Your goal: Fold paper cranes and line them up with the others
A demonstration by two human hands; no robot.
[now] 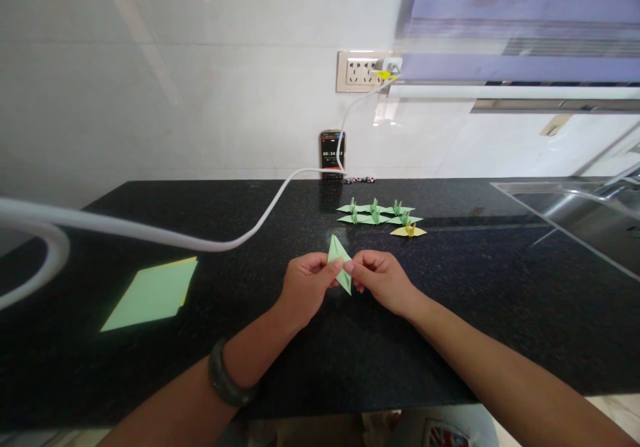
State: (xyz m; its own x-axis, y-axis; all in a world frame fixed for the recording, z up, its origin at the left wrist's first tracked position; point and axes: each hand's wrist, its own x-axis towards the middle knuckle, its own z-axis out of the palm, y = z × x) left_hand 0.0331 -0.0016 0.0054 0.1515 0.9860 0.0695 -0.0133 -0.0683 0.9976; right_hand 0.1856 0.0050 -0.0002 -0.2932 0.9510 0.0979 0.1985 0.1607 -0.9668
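Between both hands is a light green folded paper (337, 250), a narrow diamond held tilted above the dark counter. My left hand (309, 280) pinches its left side, thumb on top. From the right, my right hand (383, 277) grips the other edge between thumb and curled fingers. Beyond the hands stand several green paper cranes (375, 215) in two rows, with a yellow paper crane (409, 231) in front of them at the right. Off to the left lies a stack of flat paper sheets (153, 295), green on top with yellow edges showing beneath.
A white cable (240, 239) runs across the left foreground to the wall socket (361, 72). A phone showing a timer (332, 155) leans on the tiled wall. At the right is a metal sink (595, 224). The black counter (280, 374) ends near my body.
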